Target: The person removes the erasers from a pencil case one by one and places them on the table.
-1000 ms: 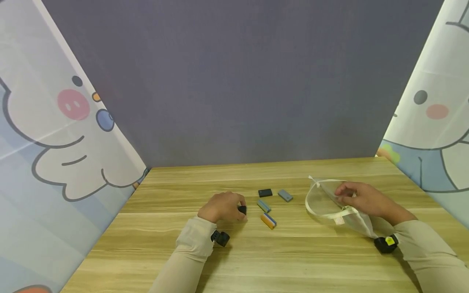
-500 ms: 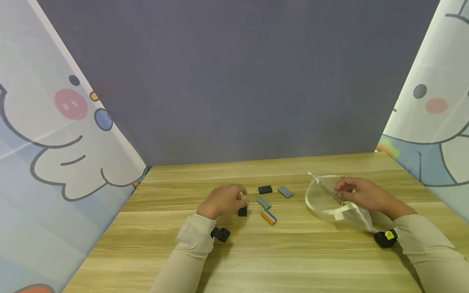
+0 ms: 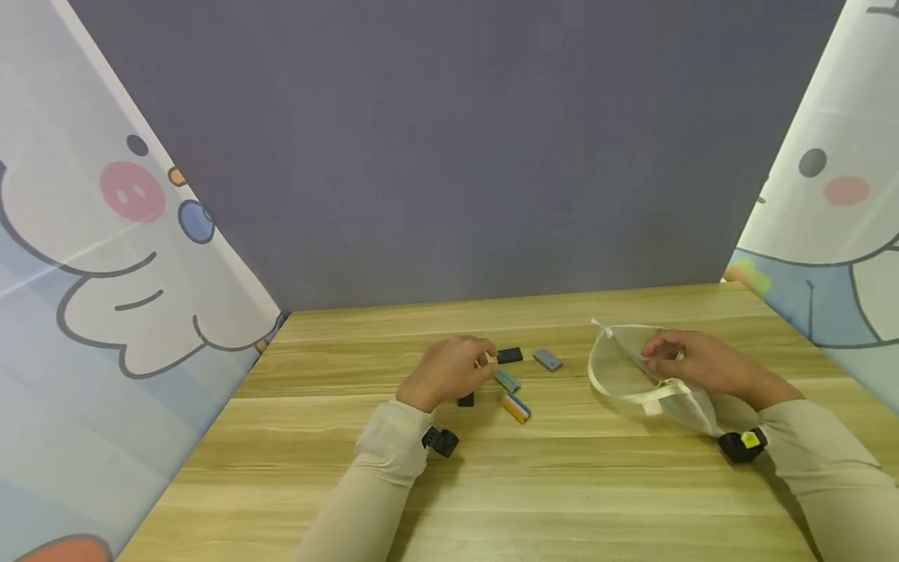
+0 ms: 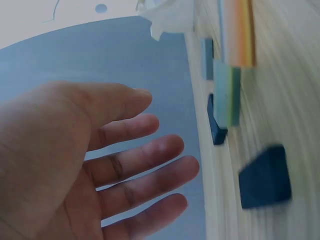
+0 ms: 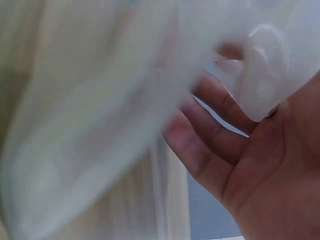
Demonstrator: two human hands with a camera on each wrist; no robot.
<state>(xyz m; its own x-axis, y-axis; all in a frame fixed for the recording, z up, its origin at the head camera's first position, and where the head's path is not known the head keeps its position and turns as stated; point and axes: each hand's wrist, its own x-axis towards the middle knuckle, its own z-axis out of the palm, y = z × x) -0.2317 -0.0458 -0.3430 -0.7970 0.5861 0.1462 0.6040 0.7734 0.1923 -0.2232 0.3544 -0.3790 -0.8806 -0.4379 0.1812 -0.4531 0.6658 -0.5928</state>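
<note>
My left hand (image 3: 453, 368) hovers over the table with fingers loosely bent and nothing between them, as the left wrist view shows. Below it lies a small black block (image 4: 266, 177), partly hidden by the hand in the head view. Just beyond its fingertips is a second black block (image 3: 509, 356). Close by lie a blue-green block (image 3: 507, 380), a grey-blue block (image 3: 548, 360) and an orange, white and blue striped eraser (image 3: 516, 407). My right hand (image 3: 698, 363) pinches the rim of a pale mesh bag (image 3: 614, 371), whose mouth gapes toward the blocks.
The wood-grain table (image 3: 548, 484) ends at an upright dark grey panel (image 3: 463, 156). Cartoon-printed curtains (image 3: 161, 312) flank both sides. Each wrist wears a small black camera (image 3: 441, 442).
My left hand has left the nearer black block, which stays on the table, and moved away from me and right to the second black block. My right hand keeps holding the bag.
</note>
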